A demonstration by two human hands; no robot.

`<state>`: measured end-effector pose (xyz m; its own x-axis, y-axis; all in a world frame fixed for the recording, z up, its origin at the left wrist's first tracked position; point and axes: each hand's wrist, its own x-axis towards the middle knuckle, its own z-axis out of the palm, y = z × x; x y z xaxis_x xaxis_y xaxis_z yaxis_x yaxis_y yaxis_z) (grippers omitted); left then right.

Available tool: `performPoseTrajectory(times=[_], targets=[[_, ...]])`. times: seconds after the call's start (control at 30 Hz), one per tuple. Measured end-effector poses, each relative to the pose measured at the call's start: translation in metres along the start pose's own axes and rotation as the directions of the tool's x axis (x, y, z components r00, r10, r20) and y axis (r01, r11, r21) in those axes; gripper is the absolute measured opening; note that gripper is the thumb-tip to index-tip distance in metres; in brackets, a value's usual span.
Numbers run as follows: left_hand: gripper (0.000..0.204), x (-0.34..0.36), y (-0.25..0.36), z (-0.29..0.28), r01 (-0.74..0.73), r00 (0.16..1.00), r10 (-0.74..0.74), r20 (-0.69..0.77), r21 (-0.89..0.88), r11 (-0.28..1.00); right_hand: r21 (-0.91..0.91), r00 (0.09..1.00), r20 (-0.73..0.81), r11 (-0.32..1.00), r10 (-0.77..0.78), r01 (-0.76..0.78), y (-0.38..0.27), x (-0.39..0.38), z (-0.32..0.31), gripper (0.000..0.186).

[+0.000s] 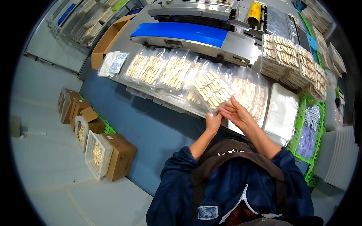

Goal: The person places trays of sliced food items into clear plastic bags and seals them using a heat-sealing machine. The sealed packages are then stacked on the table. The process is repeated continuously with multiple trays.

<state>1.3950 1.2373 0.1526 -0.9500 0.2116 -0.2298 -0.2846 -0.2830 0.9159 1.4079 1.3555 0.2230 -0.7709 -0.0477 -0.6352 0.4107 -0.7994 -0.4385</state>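
A clear plastic bag holding a tray of pale cream slices (213,89) is tilted up in front of me, over the near edge of the table. My left hand (213,122) pinches its lower end, thumb up against the plastic. At its lower right corner, my right hand (236,113) grips the edge with bent fingers. Similar bagged trays lie in a row beneath and beside it: some to the left (175,71), others to the right (245,92), partly hidden by the held one. What the slices are is hard to tell.
Behind the row stands a metal machine with a blue belt (181,33). Stacked filled trays (281,56) rise at the right, near a pile of empty clear bags (282,113) and a green basket of small packets (307,132). Cardboard boxes (120,156) stand on the floor at left.
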Motion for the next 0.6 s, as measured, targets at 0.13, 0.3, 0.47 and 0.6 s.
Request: performPoseTrajectory(times=[0.13, 0.3, 0.47, 0.6], targets=[[0.017, -0.006, -0.027, 0.005, -0.027, 0.997, 0.004, 0.072, 0.332, 0.943, -0.064, 0.971, -0.138, 0.980, -0.196, 0.188, 0.011, 0.025, 0.002, 0.043], [0.025, 0.002, 0.002, -0.044, -0.051, 0.994, 0.018, 0.110, 0.309, 0.950, -0.468, 0.937, 0.140, 0.812, -0.321, 0.348, -0.043, -0.026, -0.049, 0.029], [0.067, 0.039, 0.021, -0.131, 0.529, 0.794, -0.254, 0.553, -0.423, 0.736, -0.771, 0.955, 0.297, 0.584, -0.020, 0.252, -0.093, -0.102, -0.053, 0.024], [0.074, 0.025, 0.045, -0.041, 0.545, 0.693, -0.308, 0.651, -0.195, 0.815, -0.737, 0.873, 0.479, 0.581, 0.088, 0.346, -0.095, -0.135, -0.059, 0.022]])
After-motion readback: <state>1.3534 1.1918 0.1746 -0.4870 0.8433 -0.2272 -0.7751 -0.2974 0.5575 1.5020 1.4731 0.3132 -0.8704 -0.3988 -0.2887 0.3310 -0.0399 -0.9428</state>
